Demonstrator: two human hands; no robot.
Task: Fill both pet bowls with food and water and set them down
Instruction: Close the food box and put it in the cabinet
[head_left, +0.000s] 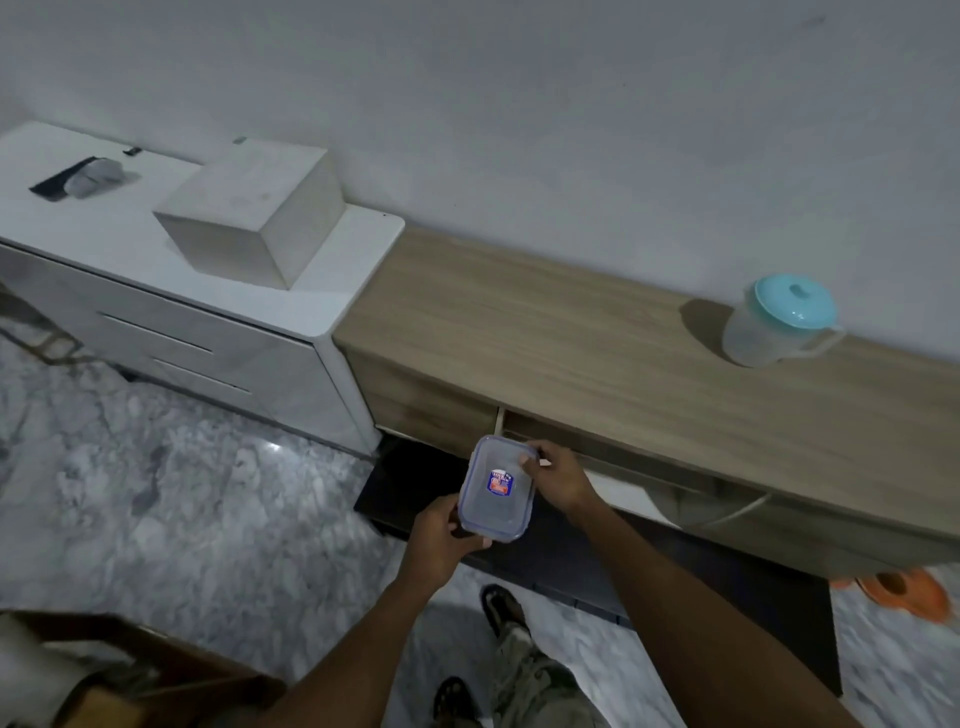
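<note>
- Lidded container hung in both hands above the widest thing in view, the marbled floor, just in front of the furniture along the wall.
- The wooden cabinet ran off to the right, and the white cabinet stood against its left end with a white box on top.
- A clear jug with a teal lid stood upright on the wooden top, well to the right of the hands and nearer the right arm.
- An orange thing, possibly a pet bowl, lay on the floor low at the right, half hidden under the cabinet. It too was on the right arm's side.
- The container's long axis pointed away from the person, roughly near to far. What it held could not be told through the hazy lid.
- The left hand gripped the near end, fingers curled under it.
- The right hand pinched the far right corner of the lid, which probably meant the lid was about to be unclipped. The lid looked seated.
</note>
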